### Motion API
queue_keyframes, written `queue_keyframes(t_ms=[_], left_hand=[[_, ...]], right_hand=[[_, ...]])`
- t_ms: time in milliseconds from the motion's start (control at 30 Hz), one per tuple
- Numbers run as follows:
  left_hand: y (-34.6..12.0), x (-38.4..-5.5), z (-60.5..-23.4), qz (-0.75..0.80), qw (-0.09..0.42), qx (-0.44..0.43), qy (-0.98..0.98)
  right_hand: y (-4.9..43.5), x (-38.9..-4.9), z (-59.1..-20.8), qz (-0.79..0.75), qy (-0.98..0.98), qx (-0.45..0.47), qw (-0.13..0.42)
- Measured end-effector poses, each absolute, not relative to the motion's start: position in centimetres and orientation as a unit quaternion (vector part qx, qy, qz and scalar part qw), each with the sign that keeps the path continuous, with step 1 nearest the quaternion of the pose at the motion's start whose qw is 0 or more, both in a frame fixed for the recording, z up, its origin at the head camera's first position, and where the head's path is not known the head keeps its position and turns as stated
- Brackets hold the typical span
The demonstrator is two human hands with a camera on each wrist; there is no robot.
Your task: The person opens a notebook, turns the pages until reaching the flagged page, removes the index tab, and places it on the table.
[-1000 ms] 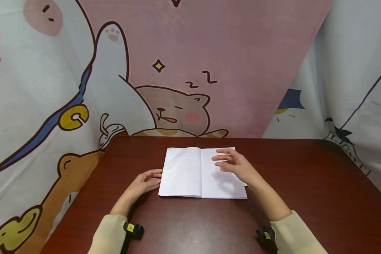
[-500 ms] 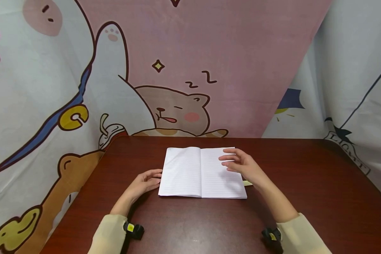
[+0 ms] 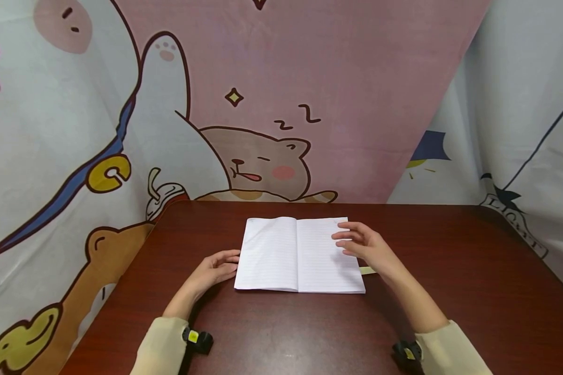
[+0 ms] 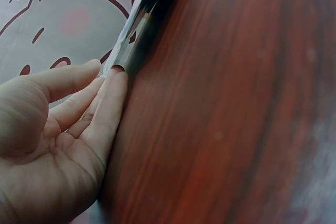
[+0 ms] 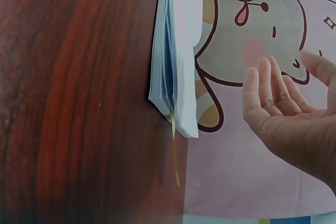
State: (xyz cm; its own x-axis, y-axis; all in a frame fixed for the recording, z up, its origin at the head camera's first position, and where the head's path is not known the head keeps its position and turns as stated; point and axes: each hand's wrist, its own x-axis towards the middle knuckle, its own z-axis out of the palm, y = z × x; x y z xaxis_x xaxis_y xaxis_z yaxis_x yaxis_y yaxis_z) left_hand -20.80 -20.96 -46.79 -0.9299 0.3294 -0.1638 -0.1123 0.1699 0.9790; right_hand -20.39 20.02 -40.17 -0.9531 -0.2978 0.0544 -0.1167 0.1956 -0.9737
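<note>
An open notebook [image 3: 269, 255] with lined white pages lies on the table, its middle fold pointing away from me. My left hand [image 3: 213, 268] rests at its left edge, with nearly straight fingertips touching the side of the book. In the left wrist view, that hand's fingers [image 4: 107, 108] lie along the table against the notebook's edge. My right hand [image 3: 368, 247] hovers above the right page, fingers loosely bent and holding nothing. A thin pale yellow strip [image 5: 176, 161] sticks out from between the pages at the right side; most of it is hidden inside the book.
The dark red-brown wooden table [image 3: 281, 333] runs back to a cloth backdrop [image 3: 356, 104] printed with cartoon animals. More printed cloth hangs along the left and right sides. A black wrist camera [image 3: 198, 341] sits at the left cuff, another camera [image 3: 407, 357] at the right.
My right hand has drifted to the right above the page, showing more of the yellow strip beside the book. The left hand and the notebook have stayed in place.
</note>
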Motion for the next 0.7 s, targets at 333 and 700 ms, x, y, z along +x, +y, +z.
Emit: queue_keyframes(t_ms=[333, 700], left_hand=[[-21.0, -20.8, -46.8, 0.644, 0.173, 0.078, 0.741], [-21.1, -20.9, -47.0, 0.641, 0.17, 0.085, 0.744]], right_hand=[[20.9, -20.4, -40.8, -0.609, 0.781, -0.116, 0.066], [22.3, -20.4, -41.8, -0.607, 0.784, -0.111, 0.063]])
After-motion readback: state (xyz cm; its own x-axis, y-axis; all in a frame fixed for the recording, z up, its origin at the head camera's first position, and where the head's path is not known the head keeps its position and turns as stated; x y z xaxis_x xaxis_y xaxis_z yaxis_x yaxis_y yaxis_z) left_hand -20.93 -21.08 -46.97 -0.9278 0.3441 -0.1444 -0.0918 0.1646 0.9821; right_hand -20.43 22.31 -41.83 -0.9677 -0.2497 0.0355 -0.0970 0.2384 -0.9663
